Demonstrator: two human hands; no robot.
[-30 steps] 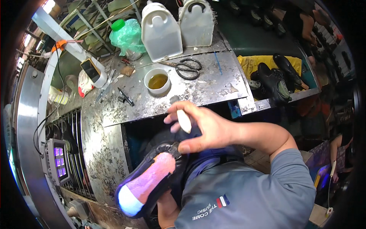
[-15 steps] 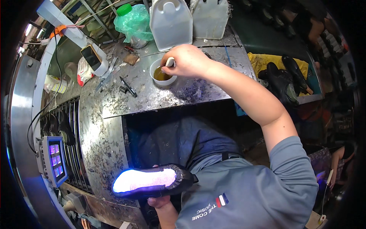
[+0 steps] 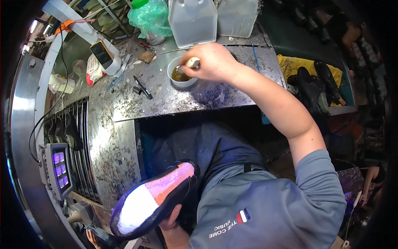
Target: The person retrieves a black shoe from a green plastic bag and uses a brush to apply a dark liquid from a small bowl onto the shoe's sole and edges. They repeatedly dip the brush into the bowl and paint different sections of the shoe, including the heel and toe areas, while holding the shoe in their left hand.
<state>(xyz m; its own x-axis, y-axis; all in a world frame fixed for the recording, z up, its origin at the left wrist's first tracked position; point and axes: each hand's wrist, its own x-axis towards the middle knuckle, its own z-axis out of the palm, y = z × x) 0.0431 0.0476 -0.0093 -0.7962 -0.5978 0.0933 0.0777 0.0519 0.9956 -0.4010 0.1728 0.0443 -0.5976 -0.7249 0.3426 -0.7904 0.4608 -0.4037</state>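
Observation:
My left hand [image 3: 169,219] is closed around a black shoe [image 3: 186,189] held with its underside up and tilted. Its bottom is bright white at the wider end and pink to orange toward the other end. My right hand [image 3: 213,62] grips a pale-handled tool [image 3: 192,62] over a white bowl [image 3: 184,84]. Yellowish-brown liquid [image 3: 179,75] lies in the bowl, which stands on the metal worktable. The tool's working end cannot be made out.
At left, a lamp panel [image 3: 60,170] glows violet beside a rack of bars with dark shoes. Black pens [image 3: 143,88], a phone [image 3: 102,54] and white plastic jugs [image 3: 192,25] sit on the worktable [image 3: 103,145]. Black shoes [image 3: 309,89] fill a tray at right. Another person's hand [image 3: 92,238] shows lower left.
The shoe has swung from nearly level to tilted, its white end now lower left and larger in view. My right hand stays over the bowl, with more of the pale handle showing.

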